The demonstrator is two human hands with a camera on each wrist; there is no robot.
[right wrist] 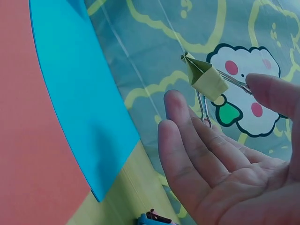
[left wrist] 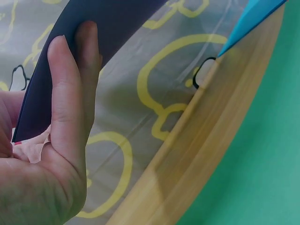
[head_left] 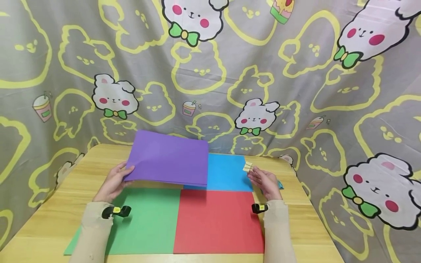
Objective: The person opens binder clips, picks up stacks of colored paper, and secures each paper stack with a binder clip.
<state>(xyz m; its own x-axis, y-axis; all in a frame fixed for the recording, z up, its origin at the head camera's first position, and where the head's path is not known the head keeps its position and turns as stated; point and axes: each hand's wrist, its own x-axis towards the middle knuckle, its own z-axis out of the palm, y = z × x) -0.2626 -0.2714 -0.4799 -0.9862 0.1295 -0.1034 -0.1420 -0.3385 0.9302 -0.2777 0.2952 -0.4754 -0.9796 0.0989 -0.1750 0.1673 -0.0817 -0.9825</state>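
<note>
My left hand (head_left: 113,182) pinches a purple sheet (head_left: 171,159) at its lower left corner, thumb on the front face and fingers (left wrist: 65,98) behind it. The sheet is raised and tilted, overlapping the blue sheet (head_left: 230,171) and the back of the table in the head view. In the right wrist view a pale yellow binder clip (right wrist: 210,83) sits at the fingertips of my right hand (right wrist: 229,173), held by its wire handles between thumb and fingers. That hand is to the right of the purple sheet, near the blue sheet's right edge.
A green sheet (head_left: 148,223) and a red sheet (head_left: 218,223) lie side by side on the wooden table (head_left: 306,226). A small blue object (head_left: 280,185) is partly hidden beside my right hand. A patterned curtain (head_left: 210,98) hangs close behind the table.
</note>
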